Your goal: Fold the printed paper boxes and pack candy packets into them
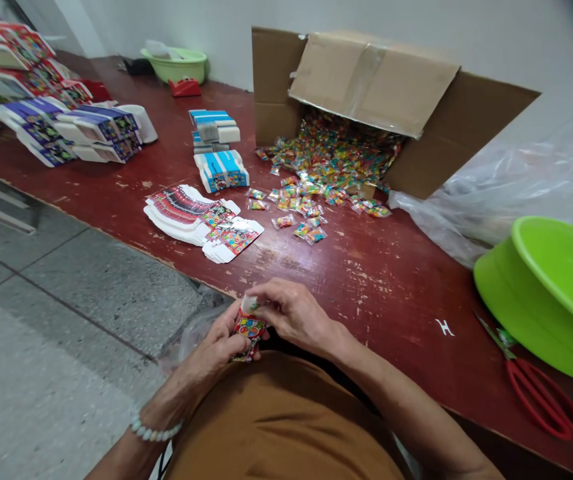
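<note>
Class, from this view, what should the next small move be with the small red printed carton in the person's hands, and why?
Probably press the pale top end of the small red printed carton closed with the right hand: its fingertips already touch that end, while the left hand cradles the carton's body.

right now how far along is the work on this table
Looks done, though I can't tell if they're filled: the printed cartons stacked at the far left. In hand: the left hand and right hand hold a small red printed carton. Left: the heap of small colourful packets spilling from the cardboard box, and the flat printed blanks beside it.
</note>
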`<state>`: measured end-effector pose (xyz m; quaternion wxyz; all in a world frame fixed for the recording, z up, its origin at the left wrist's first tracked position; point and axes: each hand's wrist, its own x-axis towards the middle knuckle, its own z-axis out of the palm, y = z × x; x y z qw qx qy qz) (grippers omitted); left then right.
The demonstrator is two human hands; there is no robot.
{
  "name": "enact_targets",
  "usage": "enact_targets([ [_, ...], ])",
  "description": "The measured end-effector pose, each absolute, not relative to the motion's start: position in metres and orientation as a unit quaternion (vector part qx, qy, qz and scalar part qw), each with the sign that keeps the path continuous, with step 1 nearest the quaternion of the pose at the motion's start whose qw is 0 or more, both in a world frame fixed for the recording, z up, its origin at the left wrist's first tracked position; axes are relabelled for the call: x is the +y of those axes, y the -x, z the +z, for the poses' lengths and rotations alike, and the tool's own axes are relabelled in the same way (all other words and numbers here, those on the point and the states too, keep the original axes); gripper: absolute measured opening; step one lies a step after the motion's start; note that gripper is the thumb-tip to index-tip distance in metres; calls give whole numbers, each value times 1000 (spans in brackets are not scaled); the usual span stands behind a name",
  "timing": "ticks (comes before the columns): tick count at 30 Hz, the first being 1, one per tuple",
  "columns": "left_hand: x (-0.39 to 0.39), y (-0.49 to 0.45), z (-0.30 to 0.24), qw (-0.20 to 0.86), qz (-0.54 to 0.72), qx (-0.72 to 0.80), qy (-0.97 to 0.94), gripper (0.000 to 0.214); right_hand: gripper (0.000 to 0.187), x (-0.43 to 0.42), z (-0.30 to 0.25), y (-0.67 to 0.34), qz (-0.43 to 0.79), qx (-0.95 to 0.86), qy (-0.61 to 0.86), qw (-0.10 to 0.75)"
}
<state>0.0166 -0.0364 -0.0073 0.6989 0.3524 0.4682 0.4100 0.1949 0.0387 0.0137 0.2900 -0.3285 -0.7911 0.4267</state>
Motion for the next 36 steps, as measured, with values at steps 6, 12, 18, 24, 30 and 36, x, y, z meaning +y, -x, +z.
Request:
enact_targets([
  [6, -31, -21, -4, 665, 442, 495, -342, 50, 4, 34, 8, -189, 407, -777, 349, 329],
  [12, -27, -27, 4, 697, 491, 486, -193, 39, 14, 34, 5, -194, 477, -718, 359, 359],
  [18, -29, -34, -7, 686, 490, 496, -212, 37, 44, 36, -9, -189, 715, -559, 334, 254],
  [24, -27, -32, -3, 730, 485, 450, -170, 40, 27, 32, -12, -190, 429, -742, 305, 415],
  [30, -25, -32, 0, 740, 492, 442, -125, 44, 16, 31, -9, -187, 552, -681, 327, 353],
  [36, -25, -32, -2, 707, 506, 463, -172, 76, 34, 39, -4, -171, 735, -473, 379, 303],
])
